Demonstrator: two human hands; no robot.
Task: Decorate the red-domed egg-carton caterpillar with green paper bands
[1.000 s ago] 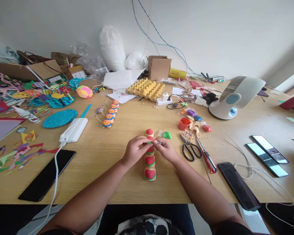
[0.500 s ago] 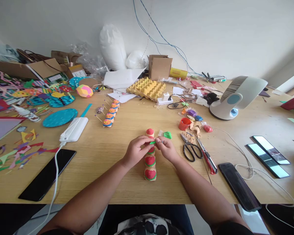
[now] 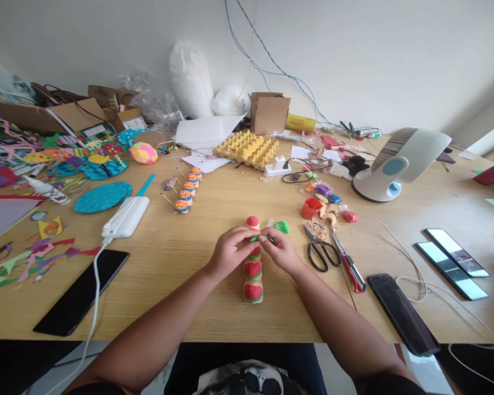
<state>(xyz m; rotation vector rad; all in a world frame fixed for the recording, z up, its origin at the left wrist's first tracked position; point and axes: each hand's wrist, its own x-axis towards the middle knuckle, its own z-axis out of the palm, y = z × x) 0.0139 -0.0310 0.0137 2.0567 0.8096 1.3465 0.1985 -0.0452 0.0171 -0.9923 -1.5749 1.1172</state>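
Note:
A row of egg-carton cups (image 3: 252, 270), covered with red clay and edged with green clay bands, stands lengthwise in front of me. Over its far half, my left hand (image 3: 231, 249) pinches a thin strip of green clay (image 3: 254, 238) between thumb and fingertips. Close against it, my right hand (image 3: 280, 250) grips the strip's other part, and a bit of green pokes out past its fingers. My fingers hide part of the cups underneath. Just beyond the right hand lies a lump of green clay (image 3: 282, 226) beside a small clear wrapper.
Scissors (image 3: 321, 249), a red utility knife (image 3: 349, 263) and a red cup (image 3: 310, 208) lie to the right, near a phone (image 3: 402, 312). A decorated orange-and-blue cup row (image 3: 187, 192) and a white power bank (image 3: 126, 218) are left. Yellow egg trays (image 3: 247, 149) sit behind.
Both hands stay in nearly the same place over the cups. The right fingers have shifted slightly on the green clay strip, and some green now shows beyond them.

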